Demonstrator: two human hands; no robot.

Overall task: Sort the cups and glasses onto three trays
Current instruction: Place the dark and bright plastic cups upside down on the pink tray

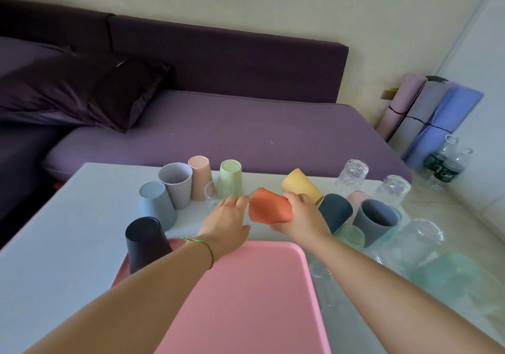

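Barely begun: pink tray [246, 299] bears one dark cup [146, 241], upside down, at its far left corner. Right hand [303, 217] grips orange cup [269, 207], tilted, just beyond the tray. Left hand [226, 217], fingers straight, touches the cup's side. Other cups and glasses sit unsorted on table [68, 230].

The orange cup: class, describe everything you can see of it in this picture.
The orange cup is a plain, matte, opaque tumbler without a handle, and it looks like plastic. It is tilted steeply and appears lifted above the table, just beyond the far edge of the pink tray. The right hand grips it from the right, fingers curled over it. The left hand touches its left side with straight fingers.
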